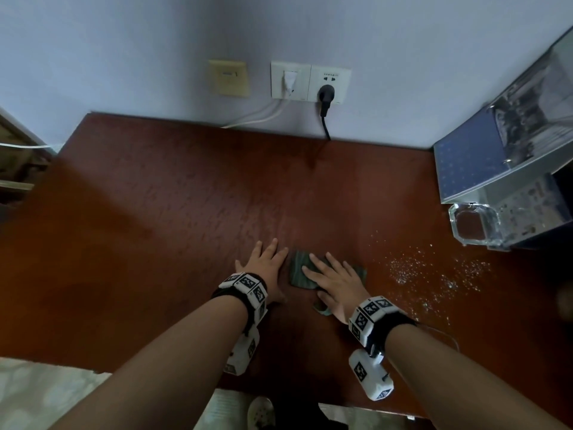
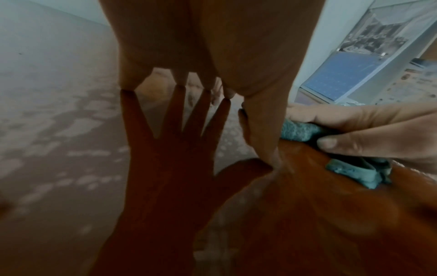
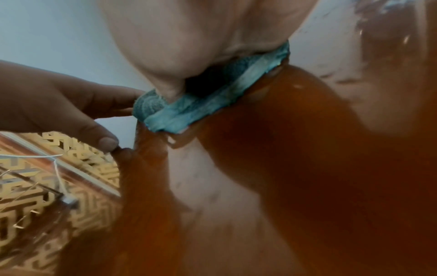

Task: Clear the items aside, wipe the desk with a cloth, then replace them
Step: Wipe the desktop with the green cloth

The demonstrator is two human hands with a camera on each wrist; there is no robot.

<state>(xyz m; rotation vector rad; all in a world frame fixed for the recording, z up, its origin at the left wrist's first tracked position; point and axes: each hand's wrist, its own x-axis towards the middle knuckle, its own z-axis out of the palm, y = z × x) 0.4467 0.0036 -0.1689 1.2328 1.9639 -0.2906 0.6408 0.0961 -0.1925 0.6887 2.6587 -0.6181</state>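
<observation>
A folded teal cloth point(image 1: 300, 272) lies on the glossy red-brown desk point(image 1: 173, 193) near its front edge. My right hand point(image 1: 333, 279) lies flat on the cloth with straight, spread fingers, pressing it down; the same cloth point(image 3: 189, 108) shows under the palm in the right wrist view. My left hand point(image 1: 265, 268) rests flat on the bare desk just left of the cloth, fingers spread. In the left wrist view the cloth point(image 2: 298, 132) sits under the right hand point(image 2: 369, 130), beside my left thumb.
A patch of small light specks point(image 1: 434, 271) marks the desk right of the cloth. A clear glass ashtray point(image 1: 473, 223) and a binder with papers point(image 1: 471, 162) stand at the right edge. Wall sockets point(image 1: 310, 82) with plugged cables sit behind the desk.
</observation>
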